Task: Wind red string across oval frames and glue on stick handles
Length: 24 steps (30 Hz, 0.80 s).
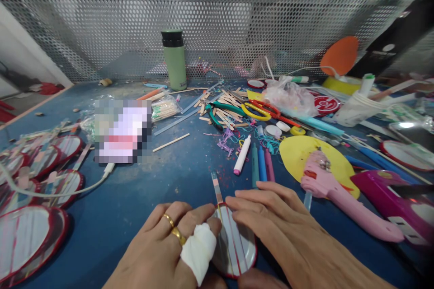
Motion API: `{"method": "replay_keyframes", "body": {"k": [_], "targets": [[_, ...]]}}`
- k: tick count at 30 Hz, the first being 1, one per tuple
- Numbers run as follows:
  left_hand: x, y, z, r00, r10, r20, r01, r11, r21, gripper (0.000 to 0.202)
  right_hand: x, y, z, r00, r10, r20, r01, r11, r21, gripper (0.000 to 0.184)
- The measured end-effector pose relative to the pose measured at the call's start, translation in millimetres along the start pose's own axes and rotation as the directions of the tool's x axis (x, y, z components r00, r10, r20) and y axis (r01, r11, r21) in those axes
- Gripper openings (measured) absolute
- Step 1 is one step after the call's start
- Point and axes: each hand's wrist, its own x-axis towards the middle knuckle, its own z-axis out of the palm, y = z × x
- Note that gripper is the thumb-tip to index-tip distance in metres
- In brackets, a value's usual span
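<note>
A round, pale disc (233,244) with a red rim lies on the blue table, coloured strips running along its face. From its far edge sticks out a narrow strip (216,186) in grey and pink. My left hand (176,239), with two gold rings and a white wrapping (200,250) on one finger, is on the disc's left side, fingers bent. My right hand (278,230) rests along the right side, its fingers reaching the far edge. Both thumbs show partly at the near rim. The hands hold the disc between them; their undersides are hidden.
Similar red-rimmed discs (23,239) are piled at left beside a charging phone (124,133). To the right lie a pink glue gun (349,210) on a yellow oval (291,158), several markers and a magenta device (389,203). Scissors (256,110), wooden sticks and a green bottle (174,61) stand farther back.
</note>
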Motion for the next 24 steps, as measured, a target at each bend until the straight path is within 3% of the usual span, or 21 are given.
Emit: {"method": "replay_keyframes", "body": {"k": [3,9,12,16,24], "targets": [[0,1,-1.0,1.000,-0.002,0.002,0.002,1.000,0.003,0.046,4,-1,-6,1.000,0.001,-0.008,-0.001,1.000,0.012,0.041],[-2,1,1.2,1.000,-0.010,0.026,0.009,1.000,0.020,0.046,10,-5,-19,0.988,0.055,0.147,-0.057,0.998,0.007,0.037],[-2,0,3.1,1.000,-0.007,0.028,0.006,1.000,0.027,0.047,4,-2,-9,0.996,0.048,0.072,-0.050,0.998,0.033,0.039],[-1,-2,1.4,1.000,0.024,0.004,-0.024,0.999,0.044,0.044,-2,1,2,0.996,0.053,0.065,-0.056,0.998,0.041,0.042],[8,2,-18.4,0.994,-0.011,0.106,0.009,1.000,0.023,0.036,0,1,0,0.999,0.032,-0.036,-0.030,0.997,0.066,0.042]]}}
